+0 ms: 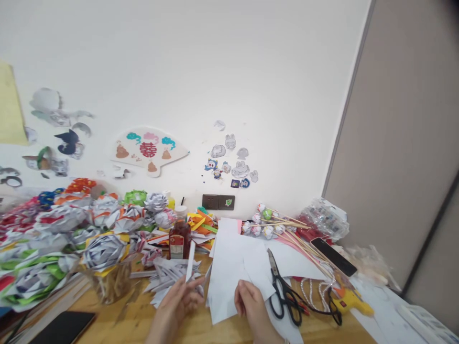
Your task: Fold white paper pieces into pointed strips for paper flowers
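Note:
My left hand [177, 306] pinches the lower end of a narrow white paper strip [190, 262], which stands almost upright. Just behind that hand lies a pile of folded white paper pieces [171, 274]. My right hand [248, 301] is over the front of the white paper sheets [233, 258], its fingers curled in and the thumb against them; whatever they may hold is hidden. Black-handled scissors [283, 291] lie to its right, with their blades pointing away from me. A bottle of dark red liquid [180, 234] with a white cap stands beyond the strip.
Many folded paper flowers [103, 253] crowd the left side. A black phone [64, 327] lies front left, another phone [333, 256] at right. Lollipops on sticks [268, 231] lie near the wall. A yellow glue gun [353, 302] and white beaded string [317, 291] are at right.

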Demonstrator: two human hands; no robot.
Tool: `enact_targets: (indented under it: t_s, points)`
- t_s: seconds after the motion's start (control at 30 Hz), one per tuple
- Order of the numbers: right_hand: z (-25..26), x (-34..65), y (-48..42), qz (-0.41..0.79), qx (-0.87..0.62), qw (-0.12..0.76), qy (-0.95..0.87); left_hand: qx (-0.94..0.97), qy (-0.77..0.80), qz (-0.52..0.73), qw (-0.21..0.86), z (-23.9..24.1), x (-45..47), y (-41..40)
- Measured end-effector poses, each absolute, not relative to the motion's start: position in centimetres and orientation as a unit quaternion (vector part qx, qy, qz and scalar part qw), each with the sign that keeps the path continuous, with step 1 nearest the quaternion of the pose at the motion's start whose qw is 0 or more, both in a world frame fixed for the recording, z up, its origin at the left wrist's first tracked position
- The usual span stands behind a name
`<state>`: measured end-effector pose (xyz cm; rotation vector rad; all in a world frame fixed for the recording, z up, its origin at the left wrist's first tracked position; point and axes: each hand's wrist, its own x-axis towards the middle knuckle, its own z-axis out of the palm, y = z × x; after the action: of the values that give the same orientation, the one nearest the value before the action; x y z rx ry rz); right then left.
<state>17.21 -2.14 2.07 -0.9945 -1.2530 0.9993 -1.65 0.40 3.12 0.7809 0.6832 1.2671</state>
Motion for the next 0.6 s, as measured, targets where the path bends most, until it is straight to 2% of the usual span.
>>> enact_targets:
  t_s: [0.13, 0.33, 0.4, 0.6]
  points:
    - [2.1, 17.0, -2.6, 0.407, -0.44, 0.559, -0.572, 0.341, 0.289, 0.531, 0.719, 2.5, -1.2, 0.2]
    - [2.7, 16.9, -3.2, 0.335, -0.47, 0.531, -0.62, 0.451, 0.315, 0.511, 0.661, 1.0, -0.8, 0.1]
    - [2.8, 17.1, -3.2, 0.261, -0.501, 0.525, -0.636, 0.497, 0.331, 0.502, 0.626, 0.4, -0.9, 0.2]
    - [2.8, 19.1, -2.4, -0.079, -0.596, 0.481, -0.638, 0.566, 0.344, 0.506, 0.552, -0.3, -1.3, 0.3]
